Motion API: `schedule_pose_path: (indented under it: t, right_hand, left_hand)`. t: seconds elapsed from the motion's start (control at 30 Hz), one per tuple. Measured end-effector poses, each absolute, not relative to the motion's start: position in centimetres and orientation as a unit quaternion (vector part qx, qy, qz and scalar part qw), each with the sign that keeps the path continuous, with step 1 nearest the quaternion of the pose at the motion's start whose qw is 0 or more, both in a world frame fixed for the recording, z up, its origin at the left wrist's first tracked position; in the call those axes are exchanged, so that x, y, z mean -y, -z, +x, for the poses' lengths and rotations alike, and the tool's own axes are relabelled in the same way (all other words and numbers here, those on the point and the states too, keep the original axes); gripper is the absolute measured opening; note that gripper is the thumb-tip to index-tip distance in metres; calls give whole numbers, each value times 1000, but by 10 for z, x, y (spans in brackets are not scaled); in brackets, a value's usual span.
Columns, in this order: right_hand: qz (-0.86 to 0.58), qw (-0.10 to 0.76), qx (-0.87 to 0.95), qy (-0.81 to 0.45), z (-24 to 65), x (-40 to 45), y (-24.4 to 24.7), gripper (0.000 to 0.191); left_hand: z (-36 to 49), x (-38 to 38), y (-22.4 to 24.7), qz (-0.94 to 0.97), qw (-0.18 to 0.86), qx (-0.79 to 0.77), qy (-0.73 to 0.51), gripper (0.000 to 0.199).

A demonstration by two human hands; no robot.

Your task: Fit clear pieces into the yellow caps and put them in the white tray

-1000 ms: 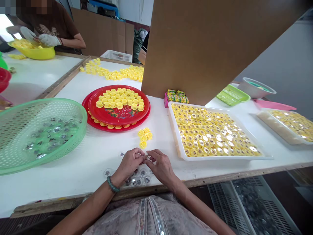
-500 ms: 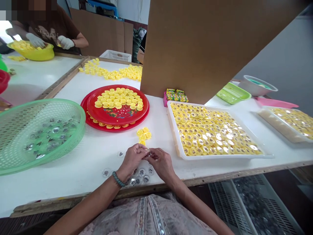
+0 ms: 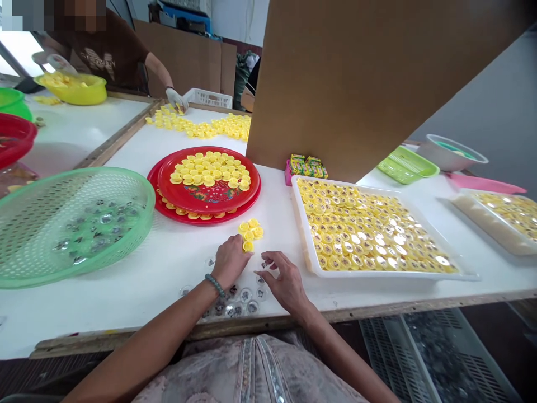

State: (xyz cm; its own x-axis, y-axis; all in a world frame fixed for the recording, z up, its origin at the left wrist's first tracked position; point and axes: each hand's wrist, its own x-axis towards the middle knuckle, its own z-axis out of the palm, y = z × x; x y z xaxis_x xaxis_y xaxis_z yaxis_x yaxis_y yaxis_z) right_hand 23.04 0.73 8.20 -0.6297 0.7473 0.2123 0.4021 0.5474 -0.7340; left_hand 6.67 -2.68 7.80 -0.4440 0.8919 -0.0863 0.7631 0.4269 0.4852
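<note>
My left hand (image 3: 231, 261), with a beaded bracelet at the wrist, is curled against the nearest small yellow plastic cap (image 3: 248, 245), which sits between its thumb and forefinger. Several more yellow caps (image 3: 254, 225) lie just beyond. To the right, my right hand (image 3: 286, 281) has thumb and forefinger bent around a small clear disc (image 3: 265, 263) with a dark printed figure; its edges are hard to make out. Under and between my wrists, several similar clear discs (image 3: 245, 295) lie loose on the white table (image 3: 159, 319).
Red trays (image 3: 172, 193) carry yellow caps. A green mesh basket (image 3: 138, 224) holds clear discs. At right stands a white tray (image 3: 304, 246) full of capped pieces, below a cardboard panel (image 3: 327, 84). Across the table, a co-worker's gloved hand (image 3: 176, 99) touches scattered caps.
My hands, pressed together before, have parted. The left has moved to the yellow cap; the right stays with the disc. The co-worker's gloved hand has reached out to the scattered caps.
</note>
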Motion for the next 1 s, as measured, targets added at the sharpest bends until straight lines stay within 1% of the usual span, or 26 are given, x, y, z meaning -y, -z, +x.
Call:
schedule_pose_path:
  t: [0.1, 0.17, 0.3, 0.43, 0.6, 0.8, 1.0]
  right_hand:
    - [-333, 238, 851, -329, 235, -9, -81, 29]
    - [-320, 221, 860, -330, 236, -12, -81, 28]
    - [-304, 202, 874, -322, 236, -27, -83, 28]
    - [-296, 200, 877, -320, 235, -38, -86, 26]
    - [-288, 202, 876, -329, 236, -36, -85, 29]
    - [-298, 199, 878, -318, 238, -34, -83, 30]
    - [-258, 182, 898, -307, 231, -45, -83, 28]
  left_hand:
    - [62, 31, -76, 549, 172, -797, -183, 8]
    - [58, 38, -77, 583, 190, -766, -193, 5]
    - [54, 45, -79, 575, 223, -756, -219, 14]
    - [62, 40, -80, 535, 214, -781, -243, 21]
    - [70, 29, -75, 528, 200, -788, -245, 9]
    - [63, 33, -69, 544, 209, -767, -268, 14]
    - [56, 38, -68, 563, 242, -734, -291, 15]
